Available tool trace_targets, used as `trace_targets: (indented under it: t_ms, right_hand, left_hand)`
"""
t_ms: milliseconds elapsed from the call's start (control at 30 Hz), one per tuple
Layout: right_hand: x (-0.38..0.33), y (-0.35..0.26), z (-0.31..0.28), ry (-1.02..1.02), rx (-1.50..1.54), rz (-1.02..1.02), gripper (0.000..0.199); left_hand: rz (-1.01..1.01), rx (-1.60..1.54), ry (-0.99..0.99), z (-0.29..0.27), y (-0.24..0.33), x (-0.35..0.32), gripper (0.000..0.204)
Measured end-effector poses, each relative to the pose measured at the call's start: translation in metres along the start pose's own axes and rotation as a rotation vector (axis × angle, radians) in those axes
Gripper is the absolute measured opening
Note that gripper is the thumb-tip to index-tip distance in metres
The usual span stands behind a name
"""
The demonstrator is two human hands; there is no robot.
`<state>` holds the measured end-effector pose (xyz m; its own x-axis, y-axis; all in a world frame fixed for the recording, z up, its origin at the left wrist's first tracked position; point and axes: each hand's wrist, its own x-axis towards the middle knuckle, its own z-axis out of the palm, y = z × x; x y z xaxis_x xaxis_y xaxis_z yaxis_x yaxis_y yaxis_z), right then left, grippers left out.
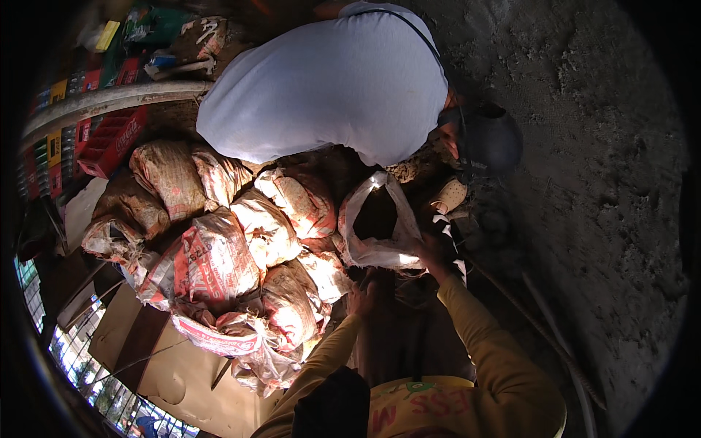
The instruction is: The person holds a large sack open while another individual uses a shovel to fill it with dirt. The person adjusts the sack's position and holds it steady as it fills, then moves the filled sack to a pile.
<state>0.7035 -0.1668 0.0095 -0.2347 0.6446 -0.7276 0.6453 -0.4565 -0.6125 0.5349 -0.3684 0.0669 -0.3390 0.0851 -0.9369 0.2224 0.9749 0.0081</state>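
Observation:
A white woven sack (pixel 381 258) stands before me with its mouth spread wide and its inside dark. My right hand (pixel 436 257) is closed at the near right part of its rim. Beside the sack's near left side is my left hand (pixel 362 293), whose fingers are lost in shadow. Across from me a person in a pale shirt (pixel 328 87) and dark cap (pixel 493 140) bends over the far side of the sack. That person's hands are mostly hidden, and a tan clog-like shoe (pixel 449 196) shows near the sack's right.
Filled, dirt-stained sacks (pixel 215 263) are heaped at the left. Behind them are red bottle crates (pixel 113 142) and a long pale pole (pixel 117 98). Brown boards (pixel 204 372) lie lower left. A rough grey surface (pixel 599 182) fills the right, with a thin rod (pixel 540 328) near it.

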Motion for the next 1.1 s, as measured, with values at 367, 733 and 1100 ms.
trace_targets:
  t_ms: [367, 733, 1100]
  right_hand:
    - [-0.016, -0.037, 0.022, 0.215, -0.449, -0.234, 0.033]
    - [-0.014, -0.001, 0.025, -0.018, 0.12, 0.105, 0.04]
    - [-0.024, 0.03, 0.039, 0.09, 0.146, 0.023, 0.02]
  left_hand:
    - [0.377, -0.779, 0.276, -0.065, 0.047, 0.174, 0.056]
    - [0.269, -0.858, 0.175, -0.088, 0.093, 0.145, 0.033]
    - [0.379, -0.723, 0.32, -0.055, 0.063, 0.148, 0.034]
